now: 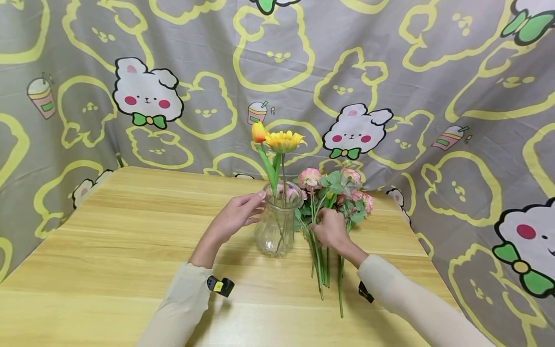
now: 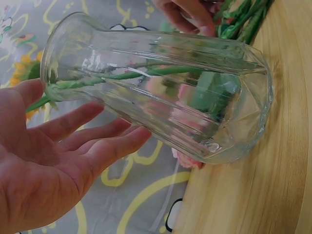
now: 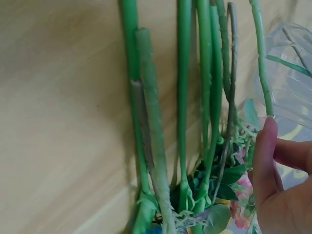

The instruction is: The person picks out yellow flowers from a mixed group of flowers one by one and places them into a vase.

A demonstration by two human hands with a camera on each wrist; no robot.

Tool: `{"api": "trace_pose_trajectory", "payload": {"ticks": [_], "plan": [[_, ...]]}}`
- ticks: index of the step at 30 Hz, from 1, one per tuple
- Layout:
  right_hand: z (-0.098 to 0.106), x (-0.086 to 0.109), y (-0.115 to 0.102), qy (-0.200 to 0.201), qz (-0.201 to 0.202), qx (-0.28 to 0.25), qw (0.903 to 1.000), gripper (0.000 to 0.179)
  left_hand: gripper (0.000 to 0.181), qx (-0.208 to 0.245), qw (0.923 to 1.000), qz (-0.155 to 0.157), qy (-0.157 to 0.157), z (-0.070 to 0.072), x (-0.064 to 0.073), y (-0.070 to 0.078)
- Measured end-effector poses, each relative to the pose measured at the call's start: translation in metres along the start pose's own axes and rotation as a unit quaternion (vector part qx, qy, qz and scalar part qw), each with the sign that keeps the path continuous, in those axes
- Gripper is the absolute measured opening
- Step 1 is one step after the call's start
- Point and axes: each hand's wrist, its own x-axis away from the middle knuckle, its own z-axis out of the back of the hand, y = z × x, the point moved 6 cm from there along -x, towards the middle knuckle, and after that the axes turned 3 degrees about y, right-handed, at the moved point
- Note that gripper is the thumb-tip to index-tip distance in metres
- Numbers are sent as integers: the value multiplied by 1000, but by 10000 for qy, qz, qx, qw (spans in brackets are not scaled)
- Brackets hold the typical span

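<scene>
Pinching apparently one green stem (image 3: 262, 63) is the right hand (image 1: 331, 228).

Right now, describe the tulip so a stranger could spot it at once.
On the wooden table stands a clear glass vase. Above it, on the left in the head view, rises the tulip: a closed orange-and-yellow bud, unlike the wide-open yellow flower beside it.

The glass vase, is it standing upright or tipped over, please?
Upright: in the head view, the glass vase stands on the table, mouth up, holding a tulip and a yellow flower.
</scene>
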Motion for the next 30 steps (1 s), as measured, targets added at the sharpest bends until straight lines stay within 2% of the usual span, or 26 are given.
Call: {"api": "trace_pose_trajectory", "payload": {"ticks": [9, 19, 30], "plan": [[24, -6, -9, 302, 112, 321, 9990, 39, 63, -6, 10000, -31, -54, 1, -1, -1], [52, -13, -8, 618, 181, 403, 9971, 40, 63, 63, 9999, -36, -80, 1, 0, 0], [79, -15, 7, 599, -181, 391, 9973, 41, 65, 75, 9999, -49, -103, 0, 0, 1]]}}
